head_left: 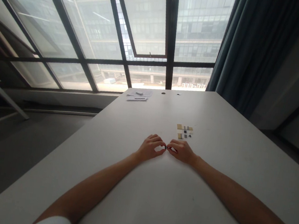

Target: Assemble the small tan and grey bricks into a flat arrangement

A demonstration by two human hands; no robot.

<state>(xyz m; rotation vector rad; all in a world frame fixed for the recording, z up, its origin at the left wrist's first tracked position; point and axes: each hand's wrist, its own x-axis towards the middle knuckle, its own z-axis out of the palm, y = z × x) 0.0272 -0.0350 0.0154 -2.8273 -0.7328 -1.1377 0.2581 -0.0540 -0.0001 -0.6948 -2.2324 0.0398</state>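
Both my hands rest on the white table [219, 117], fingertips meeting at its middle. My left hand [151, 147] is curled with thumb and forefinger pinched together. My right hand [181, 150] is curled the same way, pinching from the other side. Between the two pinches sits a tiny dark piece [166, 148], too small to name. Just beyond my right hand lie several small yellow and dark pieces [184, 131] set out in rows on the table.
Flat papers or small bags [138, 95] lie at the table's far edge, with two small dark dots [163, 92] beside them. Large windows stand behind the table, a dark curtain [252, 48] to the right, and floor to the left.
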